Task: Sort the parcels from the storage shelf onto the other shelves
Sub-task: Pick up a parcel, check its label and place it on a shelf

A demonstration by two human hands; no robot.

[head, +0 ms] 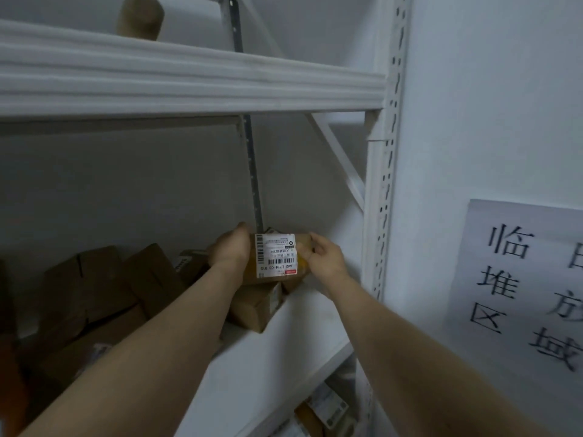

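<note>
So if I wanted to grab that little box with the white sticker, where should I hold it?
Probably by its two short ends, one hand from each side, as the left hand and right hand hold the labelled parcel now. Its ends are bare cardboard with open space beside them, while the label faces you and another box sits right beneath, so coming from below looks blocked.

Two hands in view: left hand (232, 249) and right hand (326, 258), one labelled parcel (277, 258) between them. Middle shelf (284, 335): at least five more brown boxes (94, 279), far-left count uncertain in shadow. One parcel on top shelf (140, 17); one wall sign (520, 285).
</note>
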